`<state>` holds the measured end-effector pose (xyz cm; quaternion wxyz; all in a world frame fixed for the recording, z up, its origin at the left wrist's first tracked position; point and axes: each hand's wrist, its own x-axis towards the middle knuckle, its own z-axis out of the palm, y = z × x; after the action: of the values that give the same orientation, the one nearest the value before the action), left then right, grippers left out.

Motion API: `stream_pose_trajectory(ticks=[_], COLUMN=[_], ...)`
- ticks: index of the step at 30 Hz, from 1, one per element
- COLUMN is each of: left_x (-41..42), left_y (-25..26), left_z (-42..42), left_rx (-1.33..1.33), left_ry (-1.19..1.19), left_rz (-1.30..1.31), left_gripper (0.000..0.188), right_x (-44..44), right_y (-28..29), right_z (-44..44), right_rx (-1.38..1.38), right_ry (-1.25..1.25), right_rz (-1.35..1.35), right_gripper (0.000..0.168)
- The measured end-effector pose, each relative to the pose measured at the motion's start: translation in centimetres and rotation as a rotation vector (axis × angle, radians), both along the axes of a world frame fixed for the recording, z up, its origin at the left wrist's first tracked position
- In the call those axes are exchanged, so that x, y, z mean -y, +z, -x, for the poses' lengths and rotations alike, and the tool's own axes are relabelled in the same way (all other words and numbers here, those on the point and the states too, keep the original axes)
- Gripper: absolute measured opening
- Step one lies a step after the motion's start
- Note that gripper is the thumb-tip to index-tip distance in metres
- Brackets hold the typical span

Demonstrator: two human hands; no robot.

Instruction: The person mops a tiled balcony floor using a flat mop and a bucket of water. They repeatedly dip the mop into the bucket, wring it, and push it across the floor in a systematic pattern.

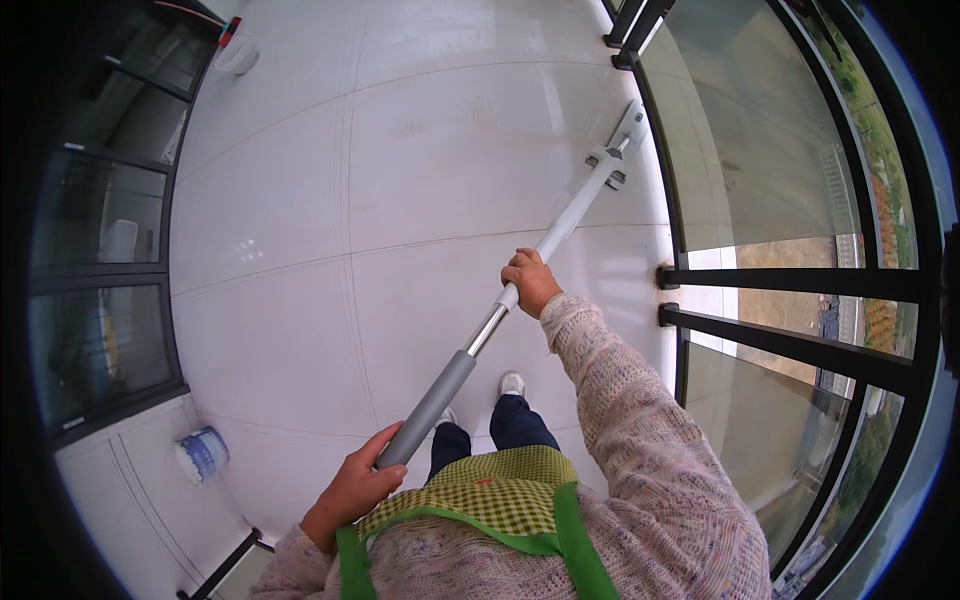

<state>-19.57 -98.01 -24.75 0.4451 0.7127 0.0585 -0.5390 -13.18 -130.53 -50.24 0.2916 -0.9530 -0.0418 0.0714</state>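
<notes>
A flat mop with a white and grey pole (566, 217) runs slantwise across the view. My left hand (360, 474) grips the grey sleeve at the near end of the pole, close to my checked apron. Farther up, my right hand (531, 282) is closed around the white part of the pole, just above a bare metal section. The mop head (630, 129) lies on the pale tiled floor (450, 172), beside the bottom rail of the glass railing. Its underside is hidden.
A black-framed glass railing (787, 283) lines the right side, with posts near the floor. Dark-framed windows (101, 217) line the left. A white bucket (238, 56) stands at the far left, and a blue and white container (202, 454) sits by the left wall.
</notes>
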Motion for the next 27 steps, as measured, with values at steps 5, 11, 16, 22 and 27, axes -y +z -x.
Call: stream_pose_trajectory(ticks=[5,11,16,22,27], left_x=[-9.0,-17.3,-26.0,-27.4,-25.6], left_y=[3.3,9.6,13.7,11.1,7.7], left_z=[3.8,9.7,18.1,32.5,39.1], left_rx=[0.114,0.164,0.117,0.117,0.143], left_ry=[-0.122,-0.032,0.177,0.519,0.924], left_rz=[-0.040,-0.156,-0.274,-0.509,-0.716], left_gripper=[0.067,0.063,0.061,0.050,0.046], right_x=[-8.6,-17.8,-29.5,-42.0,-50.7], right_y=[5.8,11.7,13.5,13.2,10.0], right_z=[3.2,6.2,8.0,11.4,12.2], right_rx=[-0.159,-0.091,-0.033,-0.031,0.100], right_ry=[0.022,0.364,0.820,1.254,1.403], right_rz=[0.024,0.279,0.197,0.343,0.206], right_gripper=[0.022,0.014,0.014,0.013,0.005])
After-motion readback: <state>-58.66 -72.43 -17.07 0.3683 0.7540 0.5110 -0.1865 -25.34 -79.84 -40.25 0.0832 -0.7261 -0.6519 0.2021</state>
